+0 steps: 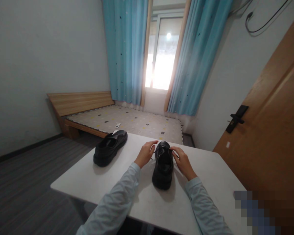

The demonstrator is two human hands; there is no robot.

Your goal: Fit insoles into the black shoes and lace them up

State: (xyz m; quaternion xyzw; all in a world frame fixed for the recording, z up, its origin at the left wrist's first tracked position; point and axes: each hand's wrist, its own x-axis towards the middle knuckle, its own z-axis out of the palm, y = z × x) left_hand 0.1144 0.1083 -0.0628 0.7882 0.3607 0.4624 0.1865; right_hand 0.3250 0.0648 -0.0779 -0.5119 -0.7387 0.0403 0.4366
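Fingers of the left hand are pinched near the tongue of the near shoe, apparently on a thin dark lace end; fingers of the right hand are pinched the same way on the opposite side. Each hand seems closed lightly on a lace, but the strands are too fine to confirm fully.

Position: near shoe stands upright on its sole on the white tabletop, roughly centre, toe pointing away from the person, heel toward them. Both hands flank its front half, touching it.

Second shoe: same black type, on the tabletop's far left corner, well apart from the hands, untouched.

Handling, judged:
- Upper looks like smooth black leather or imitation, slightly glossy; likely somewhat slick but firm enough to hold shape.
- Sole appears thick, so the shoe should sit stable and carry moderate weight; not fragile.
- Laces are soft and limp; best taken by a fingertip pinch near the ends.
- For lifting the whole shoe, the heel collar or the sides at mid-foot offer the surest hold.

Writing: no brand, label or readable text visible on either shoe. Small white patch inside the second shoe's opening; illegible.
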